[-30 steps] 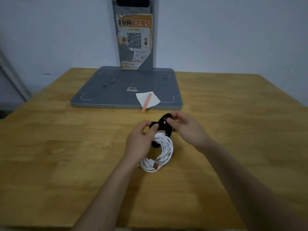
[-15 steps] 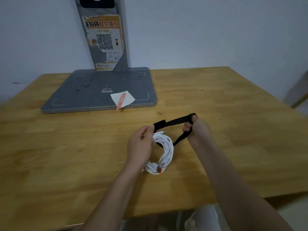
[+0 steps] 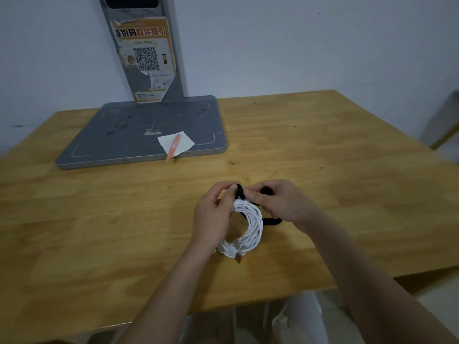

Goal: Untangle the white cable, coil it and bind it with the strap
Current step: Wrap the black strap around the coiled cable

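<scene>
— Cable position?
— White cable (image 3: 250,225) sits coiled on the wooden table (image 3: 323,170), near the front edge, its orange-tipped plug (image 3: 239,257) at the near end of the coil.
— Hands?
— Left hand (image 3: 213,214) pinches the coil's far end together with the black strap (image 3: 239,191). Right hand (image 3: 280,202) grips the strap, fingers curled round it; a strap loop trails out on the right.
— Anything else?
— Farther left, an orange pen (image 3: 173,150) lies on paper (image 3: 185,142) on a grey base plate (image 3: 124,135).

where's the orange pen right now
In the head view the orange pen lies left of centre at the back, across a white paper slip on the grey base plate, its tip overhanging the plate's front edge, well beyond both hands.
</scene>
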